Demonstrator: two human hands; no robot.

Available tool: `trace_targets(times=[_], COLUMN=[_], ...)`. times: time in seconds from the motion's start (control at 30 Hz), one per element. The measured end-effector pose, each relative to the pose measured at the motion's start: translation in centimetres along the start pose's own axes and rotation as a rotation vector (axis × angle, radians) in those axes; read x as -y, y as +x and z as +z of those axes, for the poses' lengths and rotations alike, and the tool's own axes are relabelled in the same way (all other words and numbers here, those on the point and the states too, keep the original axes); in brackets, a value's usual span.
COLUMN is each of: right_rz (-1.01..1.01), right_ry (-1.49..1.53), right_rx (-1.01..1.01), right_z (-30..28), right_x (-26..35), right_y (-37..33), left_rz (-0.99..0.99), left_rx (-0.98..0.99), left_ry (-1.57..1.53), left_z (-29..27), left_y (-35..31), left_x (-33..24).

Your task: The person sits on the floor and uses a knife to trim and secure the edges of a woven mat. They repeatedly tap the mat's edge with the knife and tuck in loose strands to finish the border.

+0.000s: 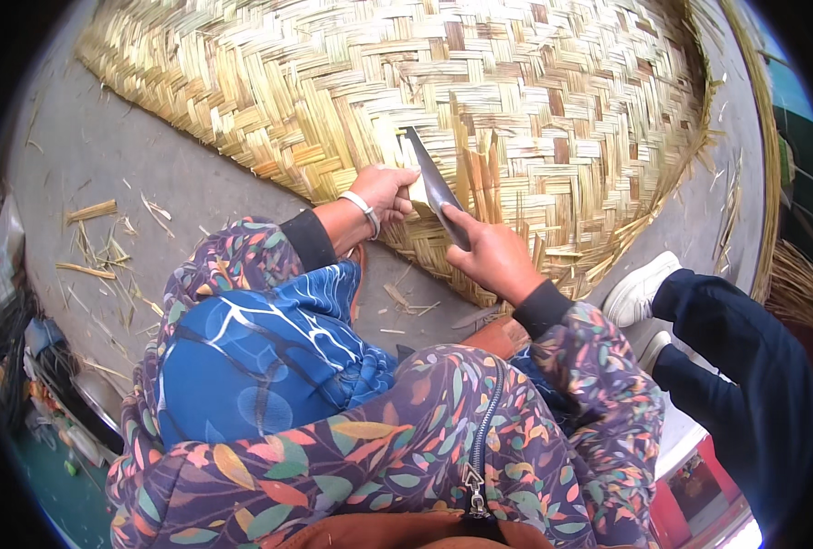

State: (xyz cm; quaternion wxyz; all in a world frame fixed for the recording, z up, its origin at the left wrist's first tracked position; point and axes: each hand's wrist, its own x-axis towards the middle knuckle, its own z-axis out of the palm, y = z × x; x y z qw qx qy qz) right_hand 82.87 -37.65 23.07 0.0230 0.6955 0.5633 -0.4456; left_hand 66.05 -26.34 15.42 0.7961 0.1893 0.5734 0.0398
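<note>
A large woven mat (516, 101) of flat straw-coloured strips fills the far part of the view, its near edge close to my knees. My right hand (495, 258) is closed around the handle end of a dark-bladed knife (436, 179). The blade points away from me over the mat, tip slightly to the left. My left hand (384, 194), with a white bangle on the wrist, pinches a pale flat strip (418, 192) at the mat's edge, just left of the blade. Loose strip ends (482, 178) stand up from the weave to the right of the knife.
Cut strip scraps (96, 238) litter the grey floor (150, 156) on the left. Another person's legs in dark trousers (736, 339) and white shoes (642, 288) are close on my right. Bags and odds and ends (32, 357) are heaped at the far left.
</note>
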Motion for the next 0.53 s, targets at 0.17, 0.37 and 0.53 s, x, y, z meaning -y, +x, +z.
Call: trace_targets(times=[0.17, 0.37, 0.53], right_rz=[-0.051, -0.153, -0.112], right_ry=[-0.247, -0.247, -0.274], right_rx=[-0.164, -0.267, -0.283], right_z=[2.7, 4.5, 4.6], right_x=[-0.7, -1.7, -3.8], right_y=[1.5, 2.4, 1.4], left_rz=[0.238, 0.791, 0.920], left_rx=[-0.162, -0.196, -0.189], left_ry=[0.090, 1.190, 1.142], left_z=[0.6, -5.1, -0.4], left_y=[3.2, 7.8, 6.0], left_x=[0.5, 1.8, 1.7])
